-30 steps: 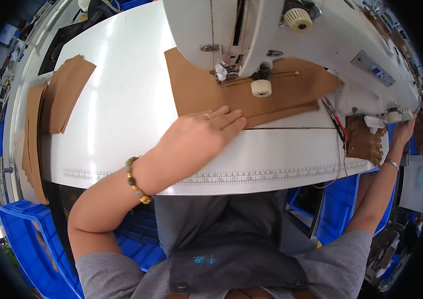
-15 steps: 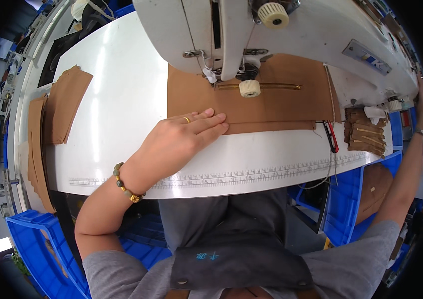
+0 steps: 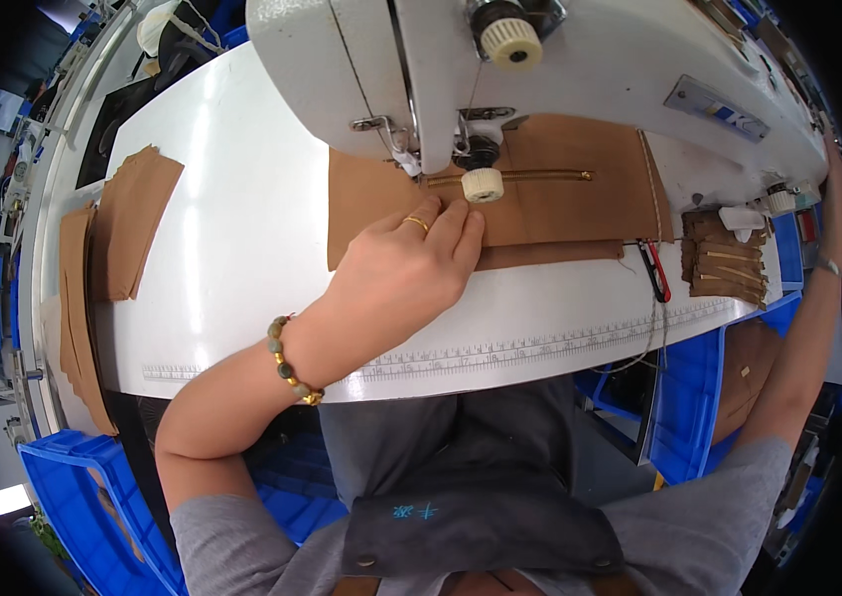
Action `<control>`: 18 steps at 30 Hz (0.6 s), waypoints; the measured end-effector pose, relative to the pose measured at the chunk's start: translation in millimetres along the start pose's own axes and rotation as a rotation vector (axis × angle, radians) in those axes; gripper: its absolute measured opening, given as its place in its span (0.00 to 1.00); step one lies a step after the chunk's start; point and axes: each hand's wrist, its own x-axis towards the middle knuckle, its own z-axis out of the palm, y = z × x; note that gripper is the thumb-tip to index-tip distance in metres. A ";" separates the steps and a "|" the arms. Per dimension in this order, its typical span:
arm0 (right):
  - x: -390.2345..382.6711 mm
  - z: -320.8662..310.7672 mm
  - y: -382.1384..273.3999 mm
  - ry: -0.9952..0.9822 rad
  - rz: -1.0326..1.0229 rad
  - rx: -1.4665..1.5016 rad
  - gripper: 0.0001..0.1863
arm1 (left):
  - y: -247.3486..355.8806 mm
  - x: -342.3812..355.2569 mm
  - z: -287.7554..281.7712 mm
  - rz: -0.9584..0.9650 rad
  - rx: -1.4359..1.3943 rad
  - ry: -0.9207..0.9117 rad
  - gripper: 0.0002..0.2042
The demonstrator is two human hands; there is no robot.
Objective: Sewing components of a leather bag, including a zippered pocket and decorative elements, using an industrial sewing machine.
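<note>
My left hand (image 3: 411,253) lies on a brown panel (image 3: 570,214), its fingertips pressing just below a brass zipper (image 3: 550,177) set in the panel. The fingers are partly bent, slightly apart, and grip nothing. Part of the panel and the zipper's left end sit under the needle area of a white sewing machine (image 3: 600,89), where the machine head hides the exact contact. Along the panel's near side runs a folded strip (image 3: 560,256). My right arm reaches up the far right side; my right hand (image 3: 834,164) is at the machine's right end, its fingers too small and dark to make out.
Red-and-black thread snips (image 3: 657,276) with a cord lie beside the panel's right corner. Farther right is a pile of brown zipper pieces (image 3: 724,260). Stacked brown panels (image 3: 138,223) lie on the left of the white table (image 3: 232,199). Blue bins (image 3: 78,487) stand below on both sides.
My left hand has slid right and away from me, from the panel's near edge to just below the zipper. The right arm looks much the same.
</note>
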 end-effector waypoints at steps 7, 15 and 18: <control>-98.5 50.2 77.2 0.208 -0.100 0.652 0.32 | 11.4 9.9 24.4 -0.070 0.227 -0.006 0.25; -68.9 26.3 17.3 0.198 0.002 0.381 0.31 | 12.3 9.7 28.2 -0.101 0.193 -0.017 0.25; -82.8 38.6 35.8 0.296 -0.098 0.406 0.28 | 10.2 10.4 26.9 -0.107 0.181 -0.044 0.26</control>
